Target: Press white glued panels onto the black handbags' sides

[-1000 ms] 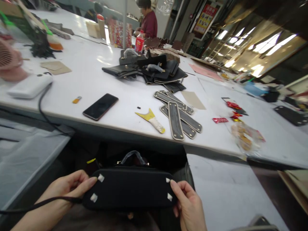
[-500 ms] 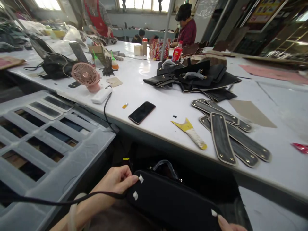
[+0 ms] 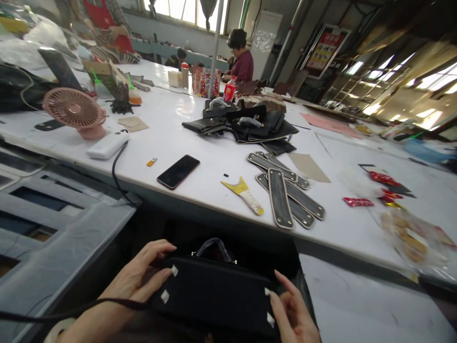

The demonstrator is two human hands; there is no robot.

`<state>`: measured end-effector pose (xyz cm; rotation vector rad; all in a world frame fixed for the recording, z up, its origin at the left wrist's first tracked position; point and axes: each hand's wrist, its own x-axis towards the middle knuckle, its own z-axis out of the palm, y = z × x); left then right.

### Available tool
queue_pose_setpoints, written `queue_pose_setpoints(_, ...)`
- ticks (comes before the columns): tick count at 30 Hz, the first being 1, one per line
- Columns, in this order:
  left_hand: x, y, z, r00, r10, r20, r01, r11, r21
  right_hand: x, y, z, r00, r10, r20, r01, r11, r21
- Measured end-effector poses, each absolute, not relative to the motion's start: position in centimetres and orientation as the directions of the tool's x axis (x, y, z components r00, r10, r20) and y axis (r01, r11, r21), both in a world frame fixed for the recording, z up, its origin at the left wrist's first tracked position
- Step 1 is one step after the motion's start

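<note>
A black handbag point(image 3: 214, 296) is on my lap below the table edge, its flat panel facing up. White tabs point(image 3: 164, 296) stick out near both ends, and a plastic-wrapped handle point(image 3: 214, 244) shows at its far side. My left hand point(image 3: 141, 274) grips the left end, thumb on the panel beside a tab and fingers over the far corner. At the right end, my right hand point(image 3: 291, 309) has its thumb by the tabs and its index finger raised behind the edge; its other fingers are partly hidden. A dark cord point(image 3: 71, 312) crosses my left wrist.
On the white table point(image 3: 200, 200) lie a phone point(image 3: 178, 171), a yellow-and-white scraper-like tool point(image 3: 244, 194), dark studded strips point(image 3: 281, 200) and black bag pieces point(image 3: 246, 121). A pink fan point(image 3: 74, 109) stands left; a grey plastic crate point(image 3: 71, 252) is beside me. Co-workers stand across.
The view has swung right. My right hand has come further into view at the bag's right end, where two tabs now show. My left hand remains at the left end.
</note>
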<state>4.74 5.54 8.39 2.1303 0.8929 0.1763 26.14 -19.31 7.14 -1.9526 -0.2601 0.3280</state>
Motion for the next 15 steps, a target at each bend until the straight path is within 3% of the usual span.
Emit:
queue_pose_setpoints(4, 5.2, 6.5, 8.8, 0.904, 0.426, 0.042, 0.32, -0.737, 0.595, 27.9, -20.2, 7.7, 0.769, 0.623, 0.142, 0.492, -0.433, -0.755)
queue_pose_setpoints(6, 5.5, 7.0, 9.6, 0.964, 0.254, 0.079, 0.185, -0.853, 0.487, 28.8, -20.4, 8.1, 0.552, 0.807, 0.21, 0.746, -0.365, -0.558)
queue_pose_setpoints(8, 5.8, 7.2, 10.9, 0.991, 0.109, 0.075, 0.068, -0.906, 0.418, 29.5, -20.3, 8.8, 0.324, 0.928, 0.184, 0.911, -0.254, -0.324)
queue_pose_setpoints(11, 6.1, 6.7, 13.3, 0.998, 0.02, 0.054, -0.001, -0.928, 0.372, 29.1, -19.3, 10.6, 0.137, 0.985, 0.107, 0.987, -0.127, -0.103)
queue_pose_setpoints(15, 7.0, 4.4, 14.8, 0.997, 0.05, 0.064, 0.022, -0.928, 0.372, 26.3, -16.4, 12.7, 0.25, 0.965, 0.076, 0.965, -0.242, -0.101)
